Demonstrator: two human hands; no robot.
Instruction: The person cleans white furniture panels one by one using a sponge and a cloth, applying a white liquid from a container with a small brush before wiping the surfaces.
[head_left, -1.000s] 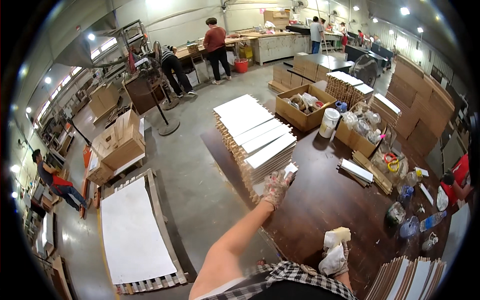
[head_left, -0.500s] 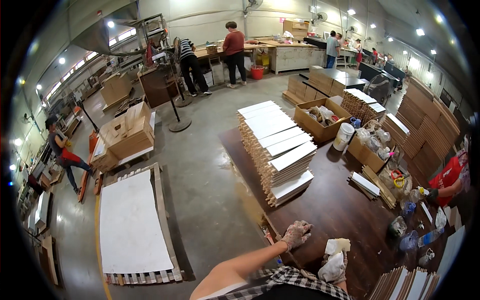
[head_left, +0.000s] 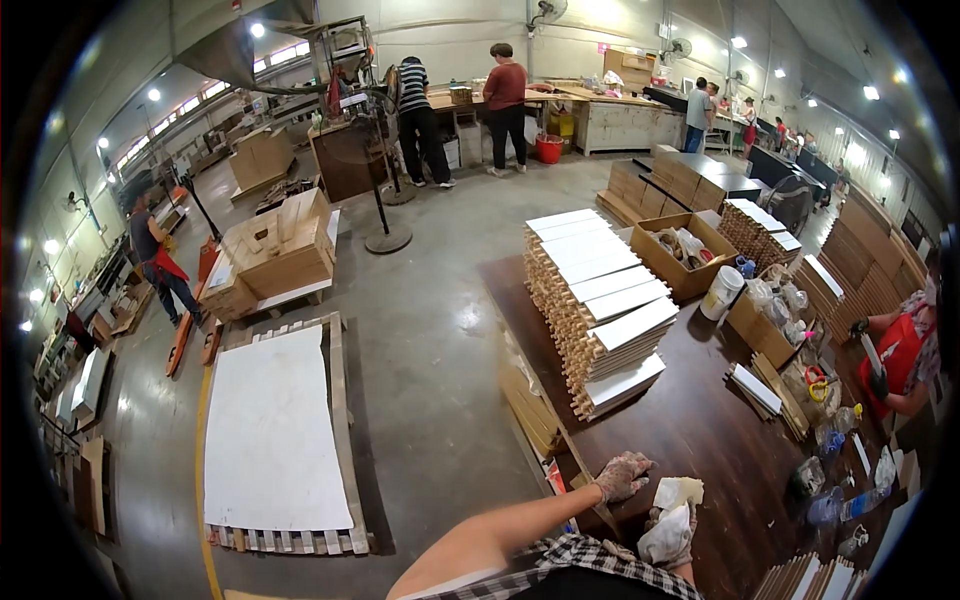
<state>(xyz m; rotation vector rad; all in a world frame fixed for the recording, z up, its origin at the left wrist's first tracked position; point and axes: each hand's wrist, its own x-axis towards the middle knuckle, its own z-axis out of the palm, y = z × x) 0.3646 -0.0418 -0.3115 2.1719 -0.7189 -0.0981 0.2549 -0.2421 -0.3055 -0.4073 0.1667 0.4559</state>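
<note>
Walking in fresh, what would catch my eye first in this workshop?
Probably the tall stack of white-topped wooden panels on the dark worktable, straight ahead. Close below, the gloved left hand rests flat on the table's near edge, while the right hand clutches a pale cloth. Left, a big white sheet lies on a floor pallet.

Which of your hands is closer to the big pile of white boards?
Probably the left hand: it rests flat on the dark table's near edge, below the stacked white boards. The right hand sits farther back, near a cloth.
</note>
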